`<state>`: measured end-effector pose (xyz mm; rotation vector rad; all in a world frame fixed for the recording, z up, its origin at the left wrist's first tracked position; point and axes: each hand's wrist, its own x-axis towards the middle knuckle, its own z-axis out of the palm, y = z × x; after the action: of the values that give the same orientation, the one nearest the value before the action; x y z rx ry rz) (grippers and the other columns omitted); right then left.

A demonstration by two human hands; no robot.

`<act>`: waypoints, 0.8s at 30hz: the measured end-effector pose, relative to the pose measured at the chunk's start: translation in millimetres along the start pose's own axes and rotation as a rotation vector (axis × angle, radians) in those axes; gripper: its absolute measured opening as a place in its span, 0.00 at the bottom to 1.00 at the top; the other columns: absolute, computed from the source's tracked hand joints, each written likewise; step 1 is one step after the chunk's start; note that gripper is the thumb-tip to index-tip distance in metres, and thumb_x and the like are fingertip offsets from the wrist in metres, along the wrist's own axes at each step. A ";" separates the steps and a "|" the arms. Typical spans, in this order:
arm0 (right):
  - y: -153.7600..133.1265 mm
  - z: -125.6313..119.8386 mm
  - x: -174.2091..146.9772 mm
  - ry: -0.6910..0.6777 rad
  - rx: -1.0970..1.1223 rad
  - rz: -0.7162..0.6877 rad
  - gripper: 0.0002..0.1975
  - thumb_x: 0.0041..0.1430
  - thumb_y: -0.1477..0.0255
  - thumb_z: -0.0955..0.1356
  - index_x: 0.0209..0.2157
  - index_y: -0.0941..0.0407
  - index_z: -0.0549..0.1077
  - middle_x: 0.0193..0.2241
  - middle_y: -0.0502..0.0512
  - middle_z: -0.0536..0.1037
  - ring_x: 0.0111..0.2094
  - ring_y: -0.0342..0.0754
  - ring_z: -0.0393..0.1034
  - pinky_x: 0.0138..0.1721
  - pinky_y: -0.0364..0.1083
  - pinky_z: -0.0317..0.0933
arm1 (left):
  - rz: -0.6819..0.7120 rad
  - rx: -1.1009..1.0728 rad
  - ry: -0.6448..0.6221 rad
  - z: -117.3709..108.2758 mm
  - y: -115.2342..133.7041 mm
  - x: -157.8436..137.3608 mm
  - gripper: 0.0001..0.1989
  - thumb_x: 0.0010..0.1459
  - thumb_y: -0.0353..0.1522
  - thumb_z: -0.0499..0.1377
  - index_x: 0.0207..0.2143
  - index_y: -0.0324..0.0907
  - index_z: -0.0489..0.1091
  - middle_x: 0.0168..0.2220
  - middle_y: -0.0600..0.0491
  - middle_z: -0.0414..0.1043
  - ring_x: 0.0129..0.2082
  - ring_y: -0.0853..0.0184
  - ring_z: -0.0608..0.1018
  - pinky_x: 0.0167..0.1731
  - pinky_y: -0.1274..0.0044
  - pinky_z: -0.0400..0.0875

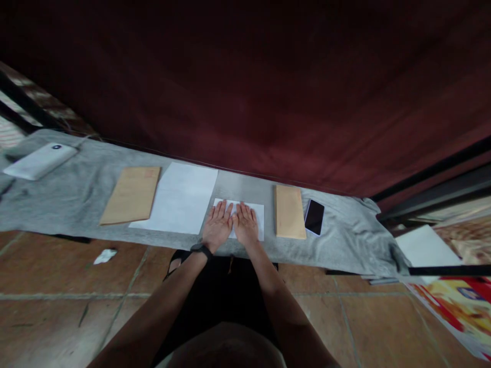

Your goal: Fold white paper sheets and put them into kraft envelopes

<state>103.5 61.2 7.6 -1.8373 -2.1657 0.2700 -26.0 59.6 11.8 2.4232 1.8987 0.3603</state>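
My left hand (217, 224), with a dark band on its wrist, lies flat with its fingers stretched out on a small white piece of paper (260, 220). Beside it, thumbs close together, my right hand (246, 224) presses flat on the same paper, fingers spread. Both palms hide the middle of the paper; whether it is folded I cannot tell. To the left are large white paper sheets (184, 197) and brown envelopes (132, 197) that overlap their edge. Right of my hands sits a stack of brown envelopes (290, 212).
Grey cloth (345, 230) covers the narrow bench. A dark-screened phone (314, 217) lies right of the envelope stack, and a white device (42, 161) at the far left. Dark red fabric (245, 102) hangs behind. Crumpled white tissue (105, 256) is on the tiled floor (115, 271).
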 end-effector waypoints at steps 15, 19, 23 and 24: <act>41.3 -1.5 -12.9 0.183 -0.120 0.095 0.28 0.73 0.65 0.56 0.69 0.62 0.56 0.68 0.66 0.58 0.70 0.57 0.51 0.68 0.59 0.45 | -0.067 -0.022 0.045 9.5 3.7 3.6 0.31 0.69 0.39 0.42 0.69 0.34 0.53 0.71 0.41 0.50 0.72 0.55 0.53 0.69 0.61 0.47; 40.1 -2.5 -13.6 0.178 -0.125 0.086 0.28 0.73 0.66 0.56 0.69 0.63 0.56 0.68 0.67 0.58 0.70 0.57 0.49 0.67 0.60 0.45 | -0.032 -0.086 0.102 15.0 22.4 5.0 0.30 0.69 0.37 0.41 0.69 0.33 0.53 0.70 0.41 0.54 0.71 0.56 0.54 0.69 0.59 0.47; 40.1 -3.5 -14.8 0.154 -0.134 0.069 0.28 0.72 0.68 0.55 0.69 0.63 0.55 0.69 0.66 0.56 0.70 0.57 0.48 0.67 0.60 0.44 | 0.058 -0.123 0.070 17.6 41.9 6.2 0.29 0.70 0.37 0.40 0.69 0.36 0.54 0.69 0.45 0.57 0.71 0.60 0.54 0.70 0.61 0.47; 40.0 -3.6 -14.9 0.149 -0.136 0.067 0.28 0.72 0.68 0.55 0.69 0.63 0.55 0.69 0.66 0.56 0.70 0.57 0.48 0.67 0.60 0.44 | 0.060 -0.119 0.057 17.4 43.4 7.1 0.29 0.70 0.37 0.40 0.69 0.35 0.55 0.69 0.45 0.56 0.71 0.60 0.54 0.70 0.62 0.47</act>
<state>144.1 53.2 -3.4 -1.9385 -2.0692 -0.0007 20.6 57.5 3.6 2.4214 1.7736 0.5352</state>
